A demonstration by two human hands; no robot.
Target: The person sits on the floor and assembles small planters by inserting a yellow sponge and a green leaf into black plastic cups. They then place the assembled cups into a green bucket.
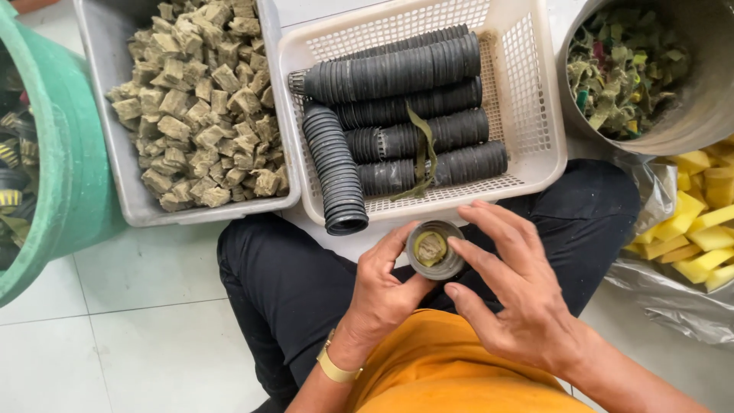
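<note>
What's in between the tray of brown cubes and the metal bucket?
A white basket of stacked black pots sits between the tray and the bucket, in the head view.

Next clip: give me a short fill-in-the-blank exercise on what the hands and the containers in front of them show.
1. The left hand holds a small round ____ with a greenish plug inside.
2. The right hand hovers with its fingers spread just ____ that cup.
3. Stacks of black pots lie in the ____ basket.
4. The grey tray is filled with brownish ____.

Missing words: cup; above; white; cubes
</note>
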